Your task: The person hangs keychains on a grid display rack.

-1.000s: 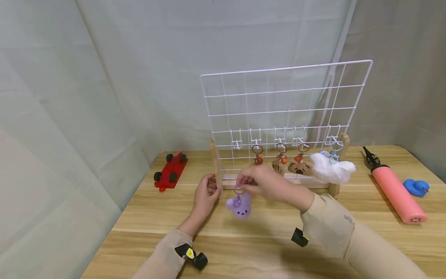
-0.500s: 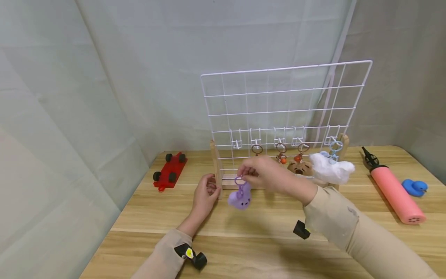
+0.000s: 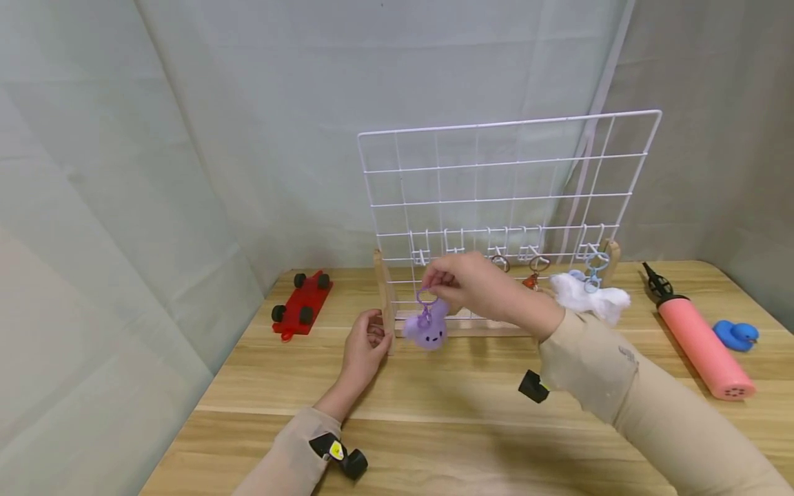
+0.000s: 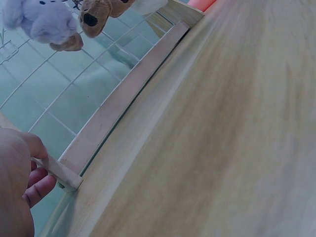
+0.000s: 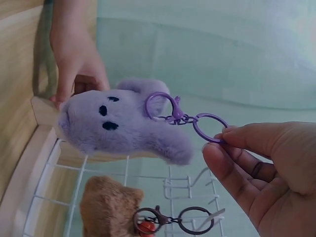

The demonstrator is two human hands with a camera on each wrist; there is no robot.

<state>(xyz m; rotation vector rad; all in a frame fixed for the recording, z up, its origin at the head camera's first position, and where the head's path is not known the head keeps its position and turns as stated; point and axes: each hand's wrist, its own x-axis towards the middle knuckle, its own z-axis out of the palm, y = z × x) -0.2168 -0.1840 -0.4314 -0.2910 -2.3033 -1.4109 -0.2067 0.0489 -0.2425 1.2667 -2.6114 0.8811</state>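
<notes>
My right hand (image 3: 468, 279) pinches the ring of a purple plush keychain (image 3: 428, 336) between thumb and fingertip. In the right wrist view the plush head (image 5: 108, 121) dangles from its ring and clasp. It hangs in front of the white wire grid rack (image 3: 509, 124), near the leftmost hooks (image 3: 420, 256). My left hand (image 3: 362, 351) grips the wooden side post (image 3: 382, 289) at the rack's left end, fingers curled round it. Brown plush keychains (image 5: 111, 202) hang on hooks, partly hidden behind my right hand. A white plush keychain (image 3: 589, 296) hangs at the right.
To the left lies a red toy car chassis (image 3: 304, 303) with black wheels. A pink hand pump (image 3: 701, 344) with a black nozzle and a blue rubber duck (image 3: 736, 335) sit on the right of the wooden table (image 3: 403, 441). Pale cloth hangs behind the rack.
My right hand has risen with the purple keychain toward the hooks, and the plush has swung and turned. It now covers more of the brown keychains. My left hand stays on the post.
</notes>
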